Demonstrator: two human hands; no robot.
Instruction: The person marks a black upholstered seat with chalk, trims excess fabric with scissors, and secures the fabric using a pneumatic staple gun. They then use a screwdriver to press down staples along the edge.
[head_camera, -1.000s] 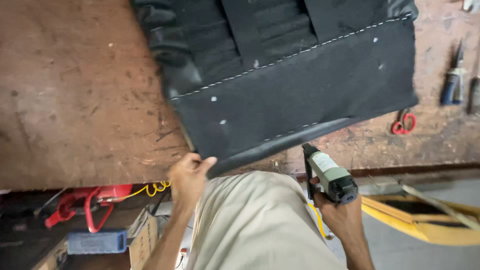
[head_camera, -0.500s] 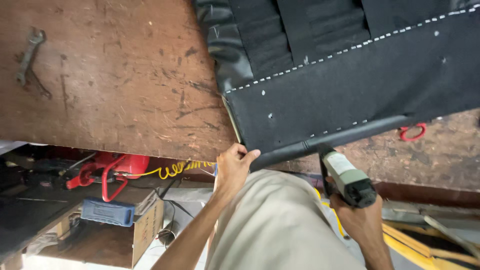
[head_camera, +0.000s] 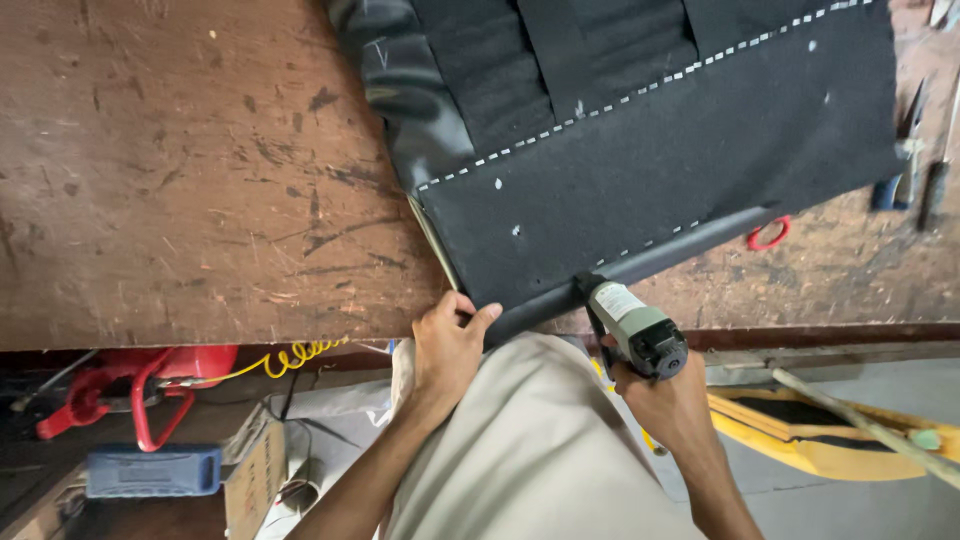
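Note:
A black upholstered seat panel (head_camera: 680, 150) lies underside up on a worn wooden workbench (head_camera: 200, 170), with a row of staples across its black dust cloth. My left hand (head_camera: 450, 345) pinches the panel's near left corner at the bench edge. My right hand (head_camera: 665, 395) grips a grey-green pneumatic staple gun (head_camera: 630, 322). Its nose presses against the panel's near edge, just right of my left hand.
Red-handled scissors (head_camera: 768, 233) lie partly under the panel's right end. Pliers and a screwdriver (head_camera: 915, 160) rest at the bench's right. Below the bench are a red tool with a yellow coiled hose (head_camera: 290, 357), a blue box (head_camera: 150, 470) and a yellow frame (head_camera: 830, 440).
The view has shifted from side to side. My left hand stays on the panel corner. My right hand has brought the staple gun up against the panel's near edge.

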